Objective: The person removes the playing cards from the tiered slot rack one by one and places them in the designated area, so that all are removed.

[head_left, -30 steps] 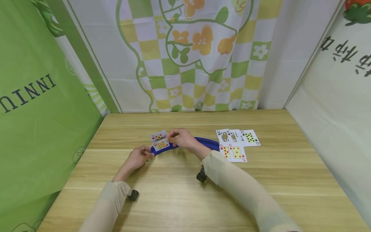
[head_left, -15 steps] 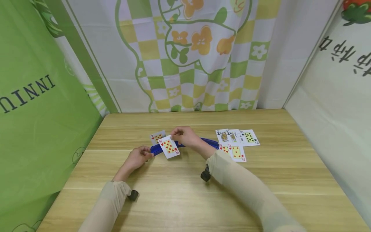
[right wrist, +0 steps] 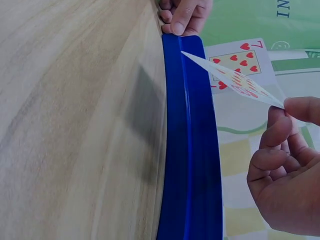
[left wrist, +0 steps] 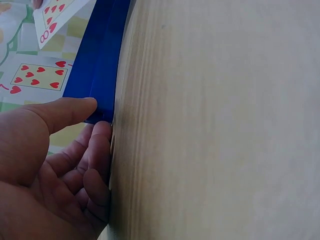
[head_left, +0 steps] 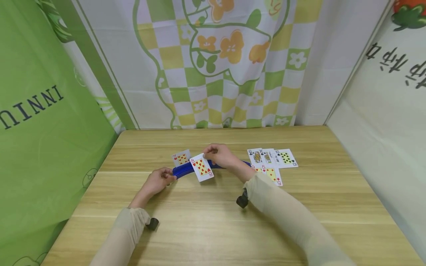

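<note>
My left hand (head_left: 160, 180) pinches the left end of a curved blue card holder (head_left: 182, 170), thumb on top in the left wrist view. The holder's groove (right wrist: 186, 125) runs along its length. Between thumb and fingertips my right hand (head_left: 221, 155) pinches the eight of hearts (head_left: 201, 168) by its upper corner, and the card hangs tilted in front of the holder's middle. A seven of hearts (head_left: 181, 158) stands up at the holder's left end, its lower part hidden behind the blue rim. My right hand and forearm cover part of the holder's right half.
Right of the holder, a queen (head_left: 254, 156), a king (head_left: 267, 157) and a ten of spades (head_left: 286, 158) lie overlapping on the wooden table (head_left: 199, 225). Below them is a five of diamonds (head_left: 272, 174) over a nine, partly behind my right wrist. A patterned curtain (head_left: 229, 85) hangs behind.
My right hand has drawn the eight of hearts away from beside the seven and moved it right, turning it more upright. The left hand has stayed at the holder's end.
</note>
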Tool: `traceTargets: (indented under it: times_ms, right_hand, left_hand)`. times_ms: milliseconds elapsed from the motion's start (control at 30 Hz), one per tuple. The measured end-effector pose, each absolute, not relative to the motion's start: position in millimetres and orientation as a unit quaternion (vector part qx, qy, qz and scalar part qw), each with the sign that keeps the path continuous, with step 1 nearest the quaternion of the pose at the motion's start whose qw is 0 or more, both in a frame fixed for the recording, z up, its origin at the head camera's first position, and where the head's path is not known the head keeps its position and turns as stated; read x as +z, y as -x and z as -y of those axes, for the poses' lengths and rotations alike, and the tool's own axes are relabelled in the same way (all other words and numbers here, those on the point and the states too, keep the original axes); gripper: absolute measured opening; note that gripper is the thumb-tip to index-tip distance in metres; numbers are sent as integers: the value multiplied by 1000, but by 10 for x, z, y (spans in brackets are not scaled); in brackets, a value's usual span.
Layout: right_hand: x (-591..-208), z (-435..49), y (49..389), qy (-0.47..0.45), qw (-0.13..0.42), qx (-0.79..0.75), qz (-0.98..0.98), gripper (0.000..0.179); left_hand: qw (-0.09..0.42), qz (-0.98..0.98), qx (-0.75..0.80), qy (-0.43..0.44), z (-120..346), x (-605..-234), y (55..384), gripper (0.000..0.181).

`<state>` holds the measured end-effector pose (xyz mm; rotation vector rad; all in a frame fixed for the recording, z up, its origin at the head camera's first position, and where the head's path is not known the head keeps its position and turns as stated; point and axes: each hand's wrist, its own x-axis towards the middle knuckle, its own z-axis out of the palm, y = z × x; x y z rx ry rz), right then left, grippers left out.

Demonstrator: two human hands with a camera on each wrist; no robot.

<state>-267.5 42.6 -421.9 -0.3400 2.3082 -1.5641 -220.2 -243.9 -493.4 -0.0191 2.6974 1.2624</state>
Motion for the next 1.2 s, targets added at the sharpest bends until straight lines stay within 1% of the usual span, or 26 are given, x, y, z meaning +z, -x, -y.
traceTargets:
  times_ms: [267, 733, 933, 1200]
  right_hand:
    - [-4221, -560, 2716, 103, 167, -567, -800, 19]
    - [-4170, -848, 2733, 75, 176, -596, -780, 20]
    - [-4188, -982, 2746, 71, 173, -597, -780, 21]
    - [-4193, -1139, 2749, 57, 168, -599, -781, 22]
  left_hand:
    - [77, -905, 419, 3, 2446, -4941, 2205, 29]
    - [85, -904, 418, 4, 2451, -4945, 2208, 28]
    - [77, -904, 420, 2, 2452, -4957, 2219, 27]
    - [79, -906, 416, 0, 2460, -4972, 2221, 29]
